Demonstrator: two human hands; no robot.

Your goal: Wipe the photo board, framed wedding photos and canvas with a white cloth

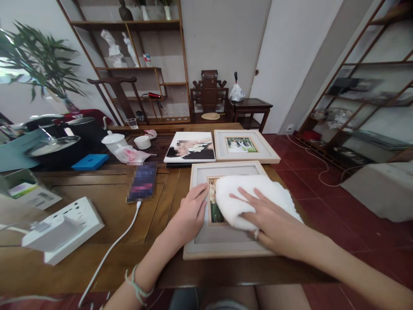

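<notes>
Pale wooden photo frame [209, 237] lies flat on the wooden table [164, 202] near its front edge, a white towel [226, 193] covering much of its picture. The right hand [267, 215] spreads its fingers over the towel, while the left hand [192, 211], fingers extended and unclenched, rests on the frame's left side.

Nothing Legible On The Counter!

Over on the left of the counter [61, 275], a box [32, 199] shows a barcode [41, 199], its print too small to read! Nearer the middle, the phone [143, 181] glows with a pink band, any characters blurred. Far off, a shelf pack [147, 60], markings just as unreadable!
</notes>
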